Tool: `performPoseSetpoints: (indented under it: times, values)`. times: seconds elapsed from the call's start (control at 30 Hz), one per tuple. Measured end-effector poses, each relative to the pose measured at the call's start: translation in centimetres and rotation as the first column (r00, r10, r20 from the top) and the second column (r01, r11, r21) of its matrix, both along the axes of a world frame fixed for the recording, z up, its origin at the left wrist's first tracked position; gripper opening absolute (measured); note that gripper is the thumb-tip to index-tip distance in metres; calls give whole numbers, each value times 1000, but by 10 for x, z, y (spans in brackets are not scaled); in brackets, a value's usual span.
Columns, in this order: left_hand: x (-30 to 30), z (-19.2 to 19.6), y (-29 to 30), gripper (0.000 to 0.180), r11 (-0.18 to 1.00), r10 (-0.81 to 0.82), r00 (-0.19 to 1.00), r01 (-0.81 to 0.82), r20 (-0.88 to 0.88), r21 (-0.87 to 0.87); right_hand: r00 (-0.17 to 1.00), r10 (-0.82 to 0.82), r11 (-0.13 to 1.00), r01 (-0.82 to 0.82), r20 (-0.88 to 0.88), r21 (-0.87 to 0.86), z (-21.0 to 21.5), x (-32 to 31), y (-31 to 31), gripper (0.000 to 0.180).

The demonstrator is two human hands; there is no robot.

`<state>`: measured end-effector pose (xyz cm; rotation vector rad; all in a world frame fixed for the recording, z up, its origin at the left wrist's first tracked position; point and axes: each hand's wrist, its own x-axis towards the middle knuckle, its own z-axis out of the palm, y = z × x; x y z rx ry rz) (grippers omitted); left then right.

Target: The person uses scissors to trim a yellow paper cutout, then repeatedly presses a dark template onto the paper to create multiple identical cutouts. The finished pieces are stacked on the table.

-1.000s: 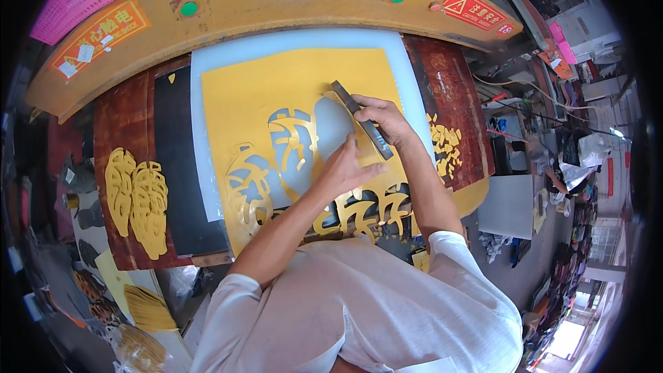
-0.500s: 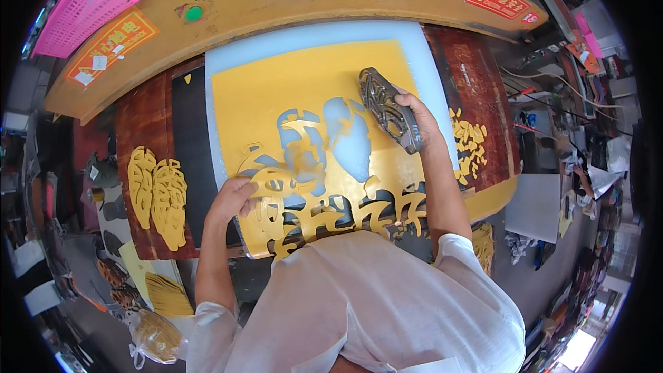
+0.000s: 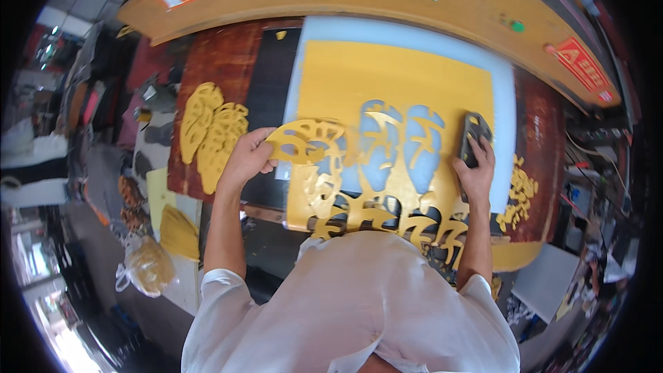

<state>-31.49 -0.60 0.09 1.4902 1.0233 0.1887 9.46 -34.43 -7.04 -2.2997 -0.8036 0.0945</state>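
Note:
Pinched in my left hand (image 3: 247, 159) is a yellow cut-out piece (image 3: 304, 141), sole-shaped with curved openings, raised above the left side of the board. My right hand (image 3: 476, 168) grips a dark metal cutting die (image 3: 473, 135) at the right edge of the yellow sheet (image 3: 394, 72). The sheet lies on a pale blue-white cutting board (image 3: 501, 97). Sole-shaped holes with thin strips across them run along its middle, and its near edge is a jagged lattice of cut remnants. Part of the die is hidden under my right fingers.
Stacks of yellow cut-outs (image 3: 221, 131) lie on the reddish-brown surface to the left. Small yellow scraps (image 3: 519, 193) are heaped on the right. An ochre machine beam (image 3: 359, 0) with green buttons spans the far side. A bagged yellow bundle (image 3: 150, 266) sits at lower left.
My left hand has lifted the yellow cut-out off the sheet and toward the left stacks. My right hand has lowered the die to the sheet's right edge. The view has swung left.

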Motion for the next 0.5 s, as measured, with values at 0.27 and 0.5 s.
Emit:
performPoseSetpoints:
  times: [0.27,0.5]
  values:
    - [-42,10,-3,35,991,44,988,-62,-151,-119,966,93,982,-49,240,-182,10,-12,15,50]
    - [-53,-7,-15,32,997,66,984,-73,-163,-37,829,475,872,-396,-295,289,20,-92,105,32]
